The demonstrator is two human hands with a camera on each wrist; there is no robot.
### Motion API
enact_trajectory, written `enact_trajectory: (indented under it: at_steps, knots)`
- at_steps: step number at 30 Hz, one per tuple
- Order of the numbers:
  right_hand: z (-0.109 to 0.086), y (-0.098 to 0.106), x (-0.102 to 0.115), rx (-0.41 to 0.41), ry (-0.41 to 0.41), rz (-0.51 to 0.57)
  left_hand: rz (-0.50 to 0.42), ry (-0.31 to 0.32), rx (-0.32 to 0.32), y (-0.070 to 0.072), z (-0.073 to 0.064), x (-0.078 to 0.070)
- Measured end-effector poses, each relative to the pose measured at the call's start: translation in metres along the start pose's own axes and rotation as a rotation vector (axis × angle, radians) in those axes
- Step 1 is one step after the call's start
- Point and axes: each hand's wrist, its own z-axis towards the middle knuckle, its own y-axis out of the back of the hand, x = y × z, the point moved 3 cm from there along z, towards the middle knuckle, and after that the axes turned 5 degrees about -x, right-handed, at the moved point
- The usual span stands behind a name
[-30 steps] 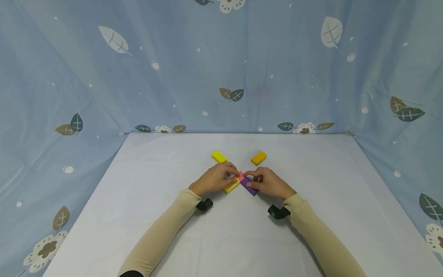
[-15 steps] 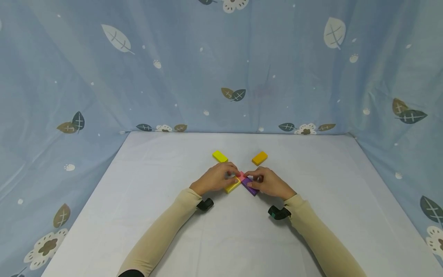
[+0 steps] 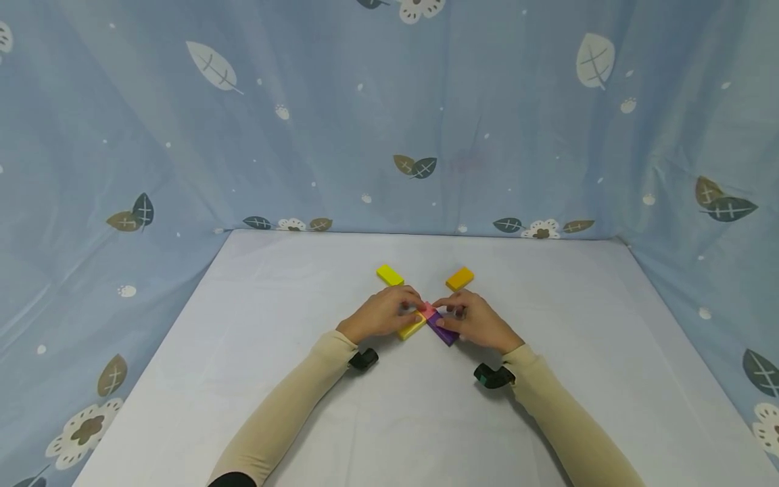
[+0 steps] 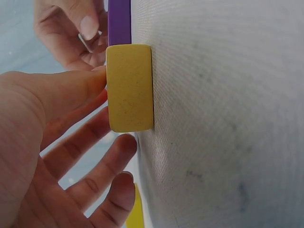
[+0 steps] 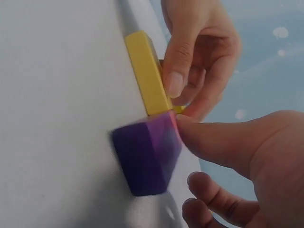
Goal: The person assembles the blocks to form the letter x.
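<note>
Near the middle of the table my left hand [image 3: 386, 313] bends over a golden-yellow block [image 3: 412, 329], thumb on its top. The left wrist view shows the block's end [image 4: 130, 88] flat on the cloth, with the other fingers spread behind it. Opposite, my right hand [image 3: 481, 320] has its thumb on a purple block [image 3: 443, 330], also seen in the right wrist view [image 5: 142, 156]. A small pink block [image 3: 429, 310] lies where the two blocks meet. Both index fingertips are beside it. The index contacts with the blocks are partly hidden.
A bright yellow block [image 3: 390, 274] lies just beyond my left hand, an orange block [image 3: 460, 278] beyond my right. White cloth covers the table [image 3: 389, 419]. A blue patterned curtain [image 3: 341, 122] hangs along the back and sides. Black wrist cameras [image 3: 494, 376] sit below the wrists.
The whole scene shifts slightly in the head view. My right index finger has lifted a little off the pink block; the blocks keep their arrangement.
</note>
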Motion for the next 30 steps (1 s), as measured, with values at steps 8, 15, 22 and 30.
enact_trajectory:
  at_steps: [8, 15, 22, 30]
  knots:
    - [0.002, 0.012, 0.000, -0.101, -0.013, 0.009, 0.009, 0.009, -0.009, 0.001, -0.001, 0.002]
    - [0.002, 0.030, -0.006, -0.166, -0.008, 0.024, 0.002, 0.009, 0.002, 0.000, 0.000, 0.003]
    - [0.004, 0.055, -0.013, -0.188, -0.010, -0.026, 0.010, 0.012, 0.008, -0.001, 0.000, 0.001]
    - [0.012, 0.076, -0.016, -0.171, -0.002, -0.061, 0.012, 0.009, 0.009, 0.000, -0.001, 0.002]
